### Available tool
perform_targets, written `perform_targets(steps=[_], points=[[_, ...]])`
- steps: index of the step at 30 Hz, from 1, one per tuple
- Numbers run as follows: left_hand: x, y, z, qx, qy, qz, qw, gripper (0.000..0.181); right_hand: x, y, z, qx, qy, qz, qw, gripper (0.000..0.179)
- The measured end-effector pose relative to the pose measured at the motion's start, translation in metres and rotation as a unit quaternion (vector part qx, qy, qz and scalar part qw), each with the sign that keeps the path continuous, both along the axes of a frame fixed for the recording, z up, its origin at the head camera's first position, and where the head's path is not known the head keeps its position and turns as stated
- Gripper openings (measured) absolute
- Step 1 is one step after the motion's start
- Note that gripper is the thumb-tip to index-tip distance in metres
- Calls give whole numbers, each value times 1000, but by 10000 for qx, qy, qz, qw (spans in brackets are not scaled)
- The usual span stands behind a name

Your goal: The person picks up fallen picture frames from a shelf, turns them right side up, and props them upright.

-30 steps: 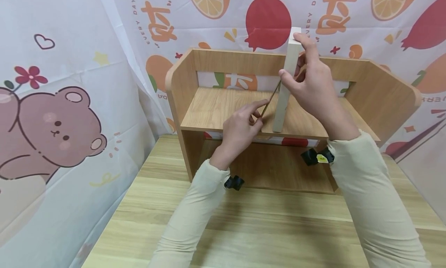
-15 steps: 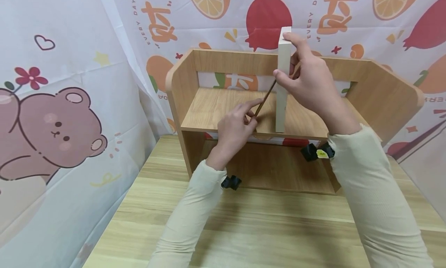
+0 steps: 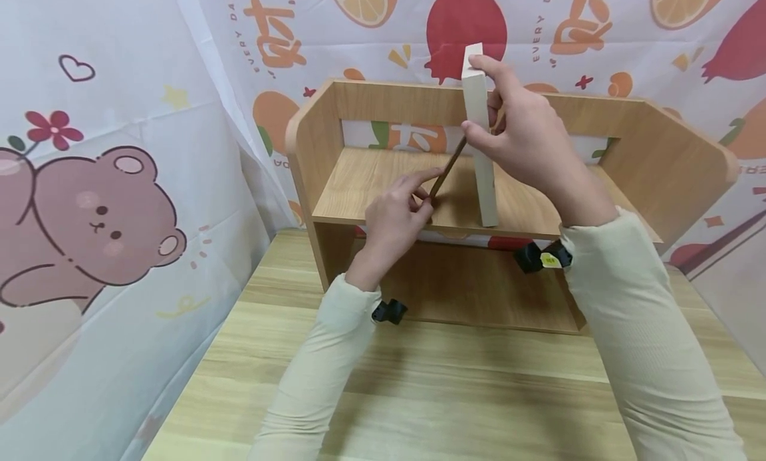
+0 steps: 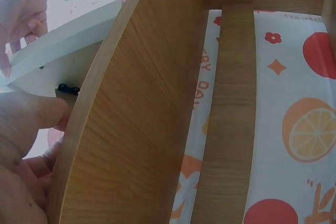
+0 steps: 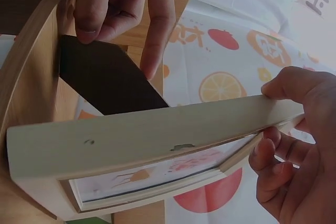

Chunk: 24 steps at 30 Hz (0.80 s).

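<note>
A cream picture frame (image 3: 487,191) stands on edge at the front of the wooden upper shelf (image 3: 359,188), its top tipped slightly left in the head view. My right hand (image 3: 523,132) grips it near the top, index finger on the upper edge and thumb on the near side. From its back a dark support leg (image 5: 105,74) slants out to the left. My left hand (image 3: 395,215) pinches the free end of that leg, down by the shelf surface. A picture behind the pane (image 5: 173,174) shows in the right wrist view.
The desktop shelf has tall side panels (image 3: 670,155) and a low back rail (image 3: 401,102). Below lies a lower compartment (image 3: 479,295). The unit stands on a light wooden table (image 3: 455,388). Printed curtains (image 3: 365,48) hang behind and at left.
The top of the picture frame has tipped left while its foot has shifted slightly right. My left hand has moved left with the leg's end, and the leg slants further out.
</note>
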<state>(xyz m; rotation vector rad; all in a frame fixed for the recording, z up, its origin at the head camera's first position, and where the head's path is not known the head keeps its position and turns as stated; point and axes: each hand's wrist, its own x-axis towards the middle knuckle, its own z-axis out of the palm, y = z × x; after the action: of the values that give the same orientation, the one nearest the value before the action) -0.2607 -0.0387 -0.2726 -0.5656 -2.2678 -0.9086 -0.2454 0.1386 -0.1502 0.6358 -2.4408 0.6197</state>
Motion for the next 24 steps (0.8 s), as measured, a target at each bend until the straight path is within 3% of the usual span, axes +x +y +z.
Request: perform_targets(steps=[16, 24], points=[[1, -5, 1, 50, -79, 76, 9999, 33, 2, 4, 11, 565, -370, 181, 9976, 60], [-1, -6, 4, 261, -427, -38, 9987, 32, 0, 4, 11, 461, -360, 256, 9980, 56]])
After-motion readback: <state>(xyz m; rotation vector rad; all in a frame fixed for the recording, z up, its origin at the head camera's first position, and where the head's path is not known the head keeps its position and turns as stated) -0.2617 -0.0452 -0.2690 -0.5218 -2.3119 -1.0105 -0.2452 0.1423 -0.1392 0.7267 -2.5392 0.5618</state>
